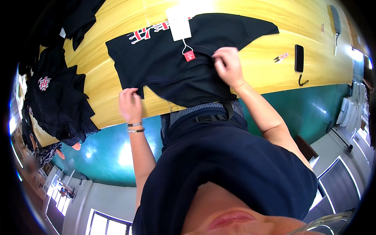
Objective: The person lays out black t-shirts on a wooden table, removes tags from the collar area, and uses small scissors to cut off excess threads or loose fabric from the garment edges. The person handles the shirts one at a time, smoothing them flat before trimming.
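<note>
A black T-shirt [152,64] with a red and white print lies spread over the wooden-topped table before me, its near part reaching the edge at my waist. My left hand [130,102] is at a corner of the fabric on the left, fingers bent; whether it pinches the cloth cannot be told. Bent fingers of my right hand [227,64] touch the shirt beside its collar, and their grip is unclear. Between the hands, a white hang tag [179,26] on a white cord and a small red label [189,55] lie at the neckline.
A pile of black printed garments [58,94] covers the table's left end, with more dark cloth [79,20] behind. At right lie thread snips [281,58], a black phone [299,58] with a strap, and a grey long-handled brush or duster [335,23]. Another person [47,152] is at far left.
</note>
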Demonstrator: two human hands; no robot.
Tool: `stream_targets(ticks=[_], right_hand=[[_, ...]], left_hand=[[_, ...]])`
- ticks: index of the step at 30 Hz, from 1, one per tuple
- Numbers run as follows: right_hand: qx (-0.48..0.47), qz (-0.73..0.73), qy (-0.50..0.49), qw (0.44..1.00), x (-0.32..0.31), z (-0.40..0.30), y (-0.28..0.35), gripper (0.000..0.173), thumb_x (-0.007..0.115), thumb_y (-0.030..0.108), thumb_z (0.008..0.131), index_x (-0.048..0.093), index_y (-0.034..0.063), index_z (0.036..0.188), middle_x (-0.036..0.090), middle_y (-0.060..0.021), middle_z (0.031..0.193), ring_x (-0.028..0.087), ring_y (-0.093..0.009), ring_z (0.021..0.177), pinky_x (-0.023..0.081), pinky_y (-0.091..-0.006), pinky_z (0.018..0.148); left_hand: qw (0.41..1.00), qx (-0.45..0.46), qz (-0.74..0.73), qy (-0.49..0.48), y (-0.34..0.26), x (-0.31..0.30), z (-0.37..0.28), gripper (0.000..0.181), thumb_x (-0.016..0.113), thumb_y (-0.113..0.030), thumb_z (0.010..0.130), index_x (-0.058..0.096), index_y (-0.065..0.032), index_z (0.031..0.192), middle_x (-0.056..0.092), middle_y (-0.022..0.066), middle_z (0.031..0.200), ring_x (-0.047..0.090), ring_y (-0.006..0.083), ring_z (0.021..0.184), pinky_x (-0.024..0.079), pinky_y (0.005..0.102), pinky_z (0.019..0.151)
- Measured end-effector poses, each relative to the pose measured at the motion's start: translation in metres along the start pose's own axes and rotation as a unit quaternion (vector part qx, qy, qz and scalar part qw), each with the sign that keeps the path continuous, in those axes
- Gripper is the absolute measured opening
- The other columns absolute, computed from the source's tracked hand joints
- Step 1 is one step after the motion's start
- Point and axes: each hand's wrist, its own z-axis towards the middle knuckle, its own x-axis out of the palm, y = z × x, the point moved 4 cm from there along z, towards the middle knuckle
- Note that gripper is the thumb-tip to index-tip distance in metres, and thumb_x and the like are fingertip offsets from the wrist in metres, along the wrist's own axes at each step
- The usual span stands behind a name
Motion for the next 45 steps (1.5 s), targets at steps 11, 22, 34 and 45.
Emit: stream_targets(ticks=[11,22,34,45], right_hand=[[0.215,-0.235,-0.028,0.947,-0.076,-0.031,-0.143,0.028,0.068,0.005,0.073,0.062,0.0085,0.100,0.056,-0.0137,0.103,0.053,-0.032,0.102,0.043,-0.0386,0.091],[0.146,-0.228,0.007,0.963,-0.065,-0.009,-0.171,0.026,0.067,0.011,0.076,0.065,0.0113,0.101,0.058,-0.0066,0.113,0.053,-0.027,0.110,0.042,-0.0388,0.096],[0.200,-0.243,-0.069,0.947,-0.103,-0.005,-0.209,0.035,0.066,0.012,0.077,0.060,0.0098,0.111,0.054,-0.0111,0.117,0.050,-0.030,0.113,0.041,-0.0406,0.097],[0.090,-0.202,-0.212,0.952,-0.157,0.069,-0.213,0.012,0.064,0.010,0.072,0.066,0.0038,0.082,0.063,-0.0181,0.090,0.057,-0.036,0.088,0.047,-0.0414,0.079]], left_hand=[[0.961,0.172,-0.106,0.188,-0.160,0.122,0.027,0.022,0.072,-0.008,0.070,0.060,-0.0056,0.089,0.056,0.0084,0.087,0.057,0.0280,0.084,0.047,0.0379,0.073],[0.976,0.145,-0.017,0.159,-0.194,0.180,0.049,0.029,0.075,-0.017,0.068,0.058,-0.0078,0.090,0.058,0.0075,0.082,0.057,0.0268,0.080,0.047,0.0372,0.071],[0.981,0.082,-0.147,0.091,-0.179,0.147,0.095,0.009,0.066,-0.005,0.072,0.061,-0.0035,0.079,0.056,0.0054,0.066,0.054,0.0207,0.061,0.044,0.0328,0.058],[0.954,-0.060,-0.289,-0.046,-0.137,0.070,0.183,0.015,0.057,-0.011,0.093,0.053,-0.0013,0.104,0.051,-0.0003,0.086,0.046,0.0065,0.077,0.040,0.0205,0.073]])
